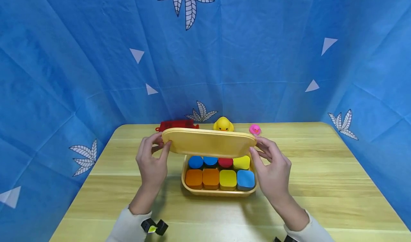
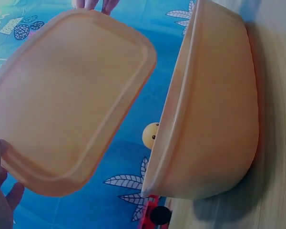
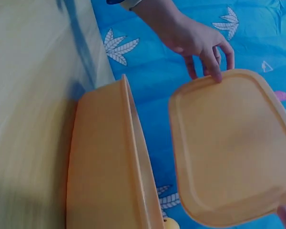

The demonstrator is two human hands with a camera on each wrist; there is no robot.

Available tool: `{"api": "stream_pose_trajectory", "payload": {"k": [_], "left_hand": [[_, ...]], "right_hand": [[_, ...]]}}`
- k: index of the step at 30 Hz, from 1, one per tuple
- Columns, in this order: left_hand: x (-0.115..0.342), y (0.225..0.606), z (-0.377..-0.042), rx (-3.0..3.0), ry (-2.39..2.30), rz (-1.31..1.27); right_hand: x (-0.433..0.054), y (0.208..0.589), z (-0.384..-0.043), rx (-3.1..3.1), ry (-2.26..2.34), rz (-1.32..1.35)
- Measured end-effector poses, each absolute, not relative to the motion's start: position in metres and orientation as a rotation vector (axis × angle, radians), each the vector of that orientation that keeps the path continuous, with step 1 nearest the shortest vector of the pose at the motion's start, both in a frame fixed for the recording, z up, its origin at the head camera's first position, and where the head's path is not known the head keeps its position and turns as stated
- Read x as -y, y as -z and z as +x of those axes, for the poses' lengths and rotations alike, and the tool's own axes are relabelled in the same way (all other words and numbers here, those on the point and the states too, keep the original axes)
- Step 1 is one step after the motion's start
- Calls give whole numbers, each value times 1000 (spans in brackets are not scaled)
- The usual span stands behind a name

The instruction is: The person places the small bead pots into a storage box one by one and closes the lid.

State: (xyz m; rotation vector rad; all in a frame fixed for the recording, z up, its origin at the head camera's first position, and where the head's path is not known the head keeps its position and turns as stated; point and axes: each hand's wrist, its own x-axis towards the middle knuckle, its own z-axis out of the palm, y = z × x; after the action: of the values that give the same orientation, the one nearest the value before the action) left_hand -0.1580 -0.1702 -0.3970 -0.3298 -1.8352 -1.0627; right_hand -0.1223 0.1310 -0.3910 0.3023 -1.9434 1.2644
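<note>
A yellow-orange plastic lid [image 1: 208, 144] is held up, tilted, above the box, with its inner side turned toward me. My left hand [image 1: 152, 160] pinches its left end between thumb and fingers. At the other end my right hand [image 1: 271, 165] grips it the same way. Below stands the matching box [image 1: 218, 192], its rim uncovered. Inside it sit rows of rounded blocks, among them an orange block [image 1: 194, 179], a yellow-green block [image 1: 228, 180] and a light blue block [image 1: 245, 180]. The lid partly hides the back row, where a red block [image 1: 226, 162] shows.
Behind the lid, along the table's back edge, are a red toy [image 1: 178, 124], a yellow rubber duck [image 1: 223, 124] and a small pink duck [image 1: 255, 129]. A blue patterned cloth [image 1: 250, 56] hangs around the wooden table [image 1: 324, 178].
</note>
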Motion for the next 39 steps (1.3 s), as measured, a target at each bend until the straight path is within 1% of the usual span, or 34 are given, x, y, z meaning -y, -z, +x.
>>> {"api": "stream_pose_trajectory", "payload": {"k": [8,14,19,25,32,39], "left_hand": [[165,405,-159,2068,1120,-293],[153,424,-159,2351,1084,-264],[149,434,-162,2538,1030,-221],[149,443,-166,2651,968,-192],[153,455,-166,2728,1026,-146],[157,469,-168,2739,1193,-147]], "right_hand": [[-131,400,-131,1935,-1221,357],[-138,417,-139,2038,-1412,280],[-145,432,-150,2199,-1544,157],[-150,442,-160,2477,-1542,55],[-150,455,-170,2616,-1559,54],[-147,463,-173,2648,-1553,87]]}}
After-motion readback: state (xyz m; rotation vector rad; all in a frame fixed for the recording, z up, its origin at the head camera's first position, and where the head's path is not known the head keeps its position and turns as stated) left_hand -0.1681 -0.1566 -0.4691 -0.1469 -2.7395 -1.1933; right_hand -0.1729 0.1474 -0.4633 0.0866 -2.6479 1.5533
